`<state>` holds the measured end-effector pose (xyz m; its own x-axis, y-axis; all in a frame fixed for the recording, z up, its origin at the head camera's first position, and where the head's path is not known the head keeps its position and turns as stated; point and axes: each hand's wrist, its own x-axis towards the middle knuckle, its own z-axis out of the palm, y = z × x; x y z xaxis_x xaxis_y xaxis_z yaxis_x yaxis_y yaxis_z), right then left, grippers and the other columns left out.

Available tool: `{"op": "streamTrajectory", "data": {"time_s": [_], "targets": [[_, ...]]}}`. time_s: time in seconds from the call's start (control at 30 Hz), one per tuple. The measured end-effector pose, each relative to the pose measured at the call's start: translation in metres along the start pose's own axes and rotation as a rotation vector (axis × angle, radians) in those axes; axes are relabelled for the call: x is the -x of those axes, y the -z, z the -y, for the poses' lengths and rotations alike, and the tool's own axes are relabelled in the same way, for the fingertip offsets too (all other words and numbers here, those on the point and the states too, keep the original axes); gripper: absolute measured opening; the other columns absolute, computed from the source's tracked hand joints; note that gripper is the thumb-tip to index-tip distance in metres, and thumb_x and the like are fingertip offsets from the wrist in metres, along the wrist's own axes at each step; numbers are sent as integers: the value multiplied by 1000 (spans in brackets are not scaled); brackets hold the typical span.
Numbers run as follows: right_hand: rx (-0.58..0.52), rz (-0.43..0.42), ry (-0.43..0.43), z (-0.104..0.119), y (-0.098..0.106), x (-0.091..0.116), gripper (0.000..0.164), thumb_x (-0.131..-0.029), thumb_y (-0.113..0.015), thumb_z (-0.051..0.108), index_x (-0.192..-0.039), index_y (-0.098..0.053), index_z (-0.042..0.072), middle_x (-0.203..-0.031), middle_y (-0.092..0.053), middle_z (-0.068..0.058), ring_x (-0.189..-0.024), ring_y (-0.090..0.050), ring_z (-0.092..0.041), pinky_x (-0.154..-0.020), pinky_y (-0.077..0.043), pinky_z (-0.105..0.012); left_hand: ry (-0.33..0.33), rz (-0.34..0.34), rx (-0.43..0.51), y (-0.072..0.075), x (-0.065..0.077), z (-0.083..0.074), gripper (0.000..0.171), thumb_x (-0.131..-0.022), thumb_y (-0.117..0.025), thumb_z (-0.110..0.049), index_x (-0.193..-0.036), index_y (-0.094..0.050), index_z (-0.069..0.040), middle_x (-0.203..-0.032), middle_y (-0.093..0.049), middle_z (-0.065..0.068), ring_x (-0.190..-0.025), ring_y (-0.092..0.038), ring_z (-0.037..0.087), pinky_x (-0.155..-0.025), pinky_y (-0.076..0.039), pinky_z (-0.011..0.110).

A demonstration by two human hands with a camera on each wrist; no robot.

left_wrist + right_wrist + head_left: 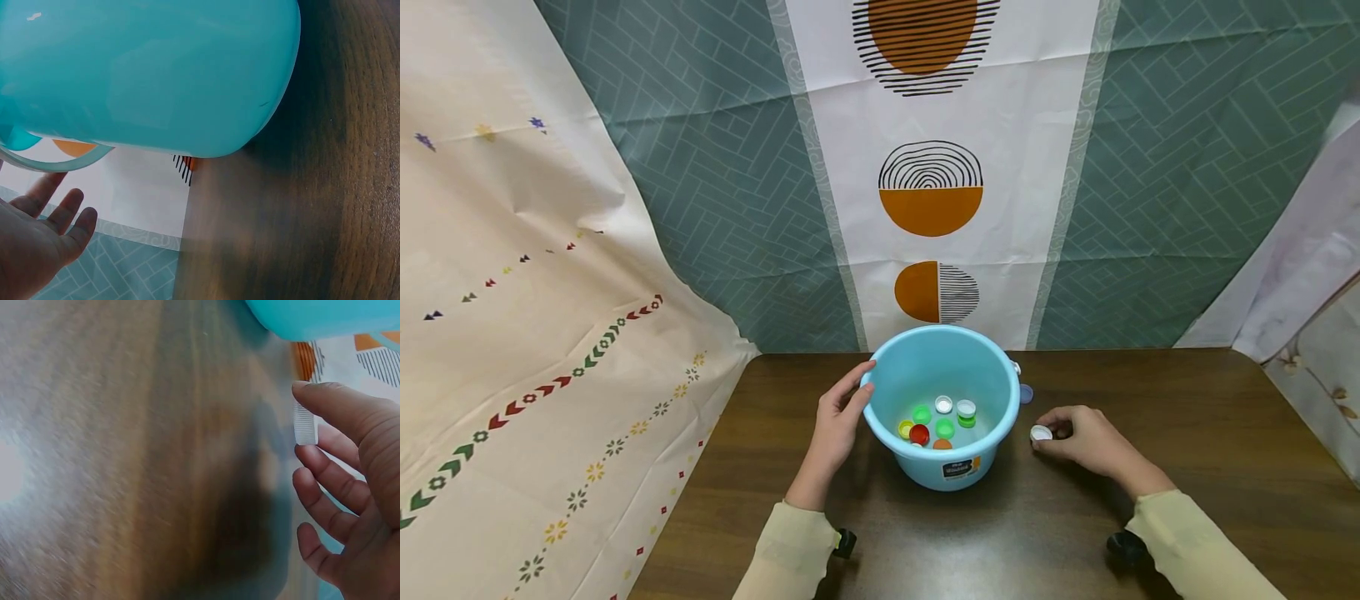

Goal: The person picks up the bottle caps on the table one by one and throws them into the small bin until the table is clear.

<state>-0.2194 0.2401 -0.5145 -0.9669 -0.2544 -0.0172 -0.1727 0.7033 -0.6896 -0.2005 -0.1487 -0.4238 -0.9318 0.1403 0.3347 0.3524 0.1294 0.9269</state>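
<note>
A light blue bucket [959, 468] stands upright on the table, with several round bottle caps in it: green, white, yellow, orange and a red cap [919, 434]. My left hand [837, 421] holds the bucket's rim at the left side, thumb and forefinger at the edge; in the left wrist view its other fingers [80, 232] are off the bucket. Right of the bucket, my right hand [1081, 439] pinches a white bottle cap [305, 424] between thumb and fingers, with the cap's ribbed side showing in the right wrist view. The cap is just above the table.
A blue-violet disc [1026, 393] lies close to the bucket's right side, and a small white piece [1017, 367] shows at its rim. The brown wooden table [1000, 542] ends at a patterned curtain [955, 108] behind. A cream cloth [550, 375] hangs at the left.
</note>
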Motion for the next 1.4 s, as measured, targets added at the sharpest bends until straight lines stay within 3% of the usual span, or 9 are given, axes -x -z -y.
{"op": "streamTrajectory", "data": {"time_s": [0.2,0.43,0.53,0.63,0.87,1.0,1.23,1.33,1.4], "targets": [[6,-34,-13,0,17,0,35,-74,-76,43,-99,-68,19,-91,-67,3,-83,-58,-15,-68,-50,-26,8,-1,7,0,0,0,38,-95,-54,-15,-132,-52,-4,-133,-54,18,-114,-53,44,-89,-49,50],[28,-89,1,1,39,0,45,-75,-72,51,-102,-67,15,-93,-67,-1,-82,-58,-17,-65,-49,-25,2,1,1,0,-1,0,38,-95,-54,-16,-132,-53,-5,-134,-54,17,-116,-52,44,-84,-52,26],[37,-109,-11,1,48,0,51,-75,-71,53,-106,-65,13,-95,-67,-3,-83,-58,-19,-66,-50,-25,4,-4,2,0,-1,0,38,-95,-54,-15,-131,-53,-6,-133,-55,16,-115,-52,45,-85,-53,30],[52,-145,-15,4,56,0,54,-75,-71,53,-108,-64,11,-97,-67,-5,-84,-58,-20,-66,-50,-25,9,-8,6,0,-1,-1,38,-95,-54,-16,-131,-53,-6,-133,-55,16,-115,-52,45,-89,-51,46],[77,-231,1,19,72,-1,48,-75,-70,54,-101,-65,15,-94,-67,-4,-85,-59,-19,-66,-49,-24,10,-10,-11,0,-1,-4,38,-95,-54,-16,-132,-53,-5,-133,-55,17,-114,-52,45,-84,-53,30],[87,-262,5,32,78,-3,47,-75,-70,56,-101,-66,17,-93,-67,-2,-85,-57,-20,-66,-48,-26,8,-12,-16,0,-1,-3,38,-95,-54,-15,-131,-53,-5,-132,-55,17,-114,-52,45,-86,-53,35],[90,-297,41,60,86,-8,50,-76,-68,57,-105,-65,16,-95,-67,-2,-88,-57,-21,-67,-48,-30,6,-9,-16,0,1,-2,38,-95,-54,-15,-132,-53,-5,-132,-55,18,-113,-52,45,-81,-52,22],[87,-312,45,70,88,-10,49,-75,-68,57,-105,-66,18,-95,-67,-1,-89,-57,-20,-67,-47,-31,6,-8,-14,0,1,-2,38,-95,-54,-15,-131,-53,-5,-132,-54,18,-114,-53,44,-83,-52,25],[83,-314,55,77,89,-11,49,-75,-68,57,-105,-66,18,-95,-67,-1,-90,-57,-20,-68,-47,-32,2,-7,-12,0,1,-2,38,-95,-53,-15,-131,-53,-4,-132,-54,18,-114,-53,43,-85,-53,34]]}}
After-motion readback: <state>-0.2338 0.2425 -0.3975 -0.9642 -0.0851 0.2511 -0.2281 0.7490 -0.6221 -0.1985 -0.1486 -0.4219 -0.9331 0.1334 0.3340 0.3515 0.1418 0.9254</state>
